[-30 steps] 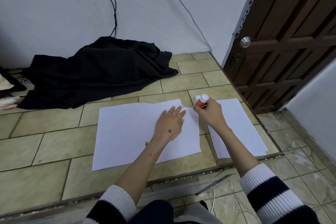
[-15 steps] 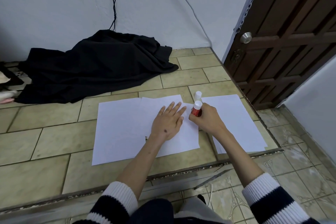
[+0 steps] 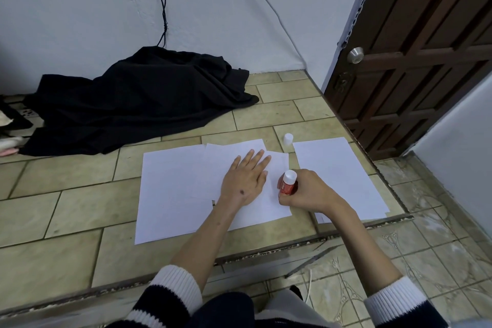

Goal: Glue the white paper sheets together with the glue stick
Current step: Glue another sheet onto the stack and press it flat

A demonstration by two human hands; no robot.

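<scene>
Moved: the right hand (image 3: 306, 190) has drawn the glue stick (image 3: 287, 182) back toward the person along the right edge of the top sheet, away from the cap (image 3: 288, 139) it stood beside a second ago; the left hand has stayed flat on the paper.
Black cloth (image 3: 138, 101): heaped on the tiled floor (image 3: 66, 202) against the white wall, at far left behind the paper.
Paper sheets (image 3: 173, 194): several white sheets overlapping on the floor, the top one lying across the right part of the group.
Left hand (image 3: 246, 181): palm down, fingers straight and spread, pressing the overlapped sheets.
Glue stick: red body, white end upward, tilted, its lower end on or just above the top sheet's right edge; contact cannot be told.
Right hand: fingers curled round the glue stick, resting low over the sheet edge.
Cap: white, upright on the floor, in the gap between the two paper groups.
Second pile (image 3: 340, 176): white sheets to the right, apart from the first group.
Door (image 3: 426, 61): dark wood, with a round metal knob (image 3: 355, 54), at far right.
</scene>
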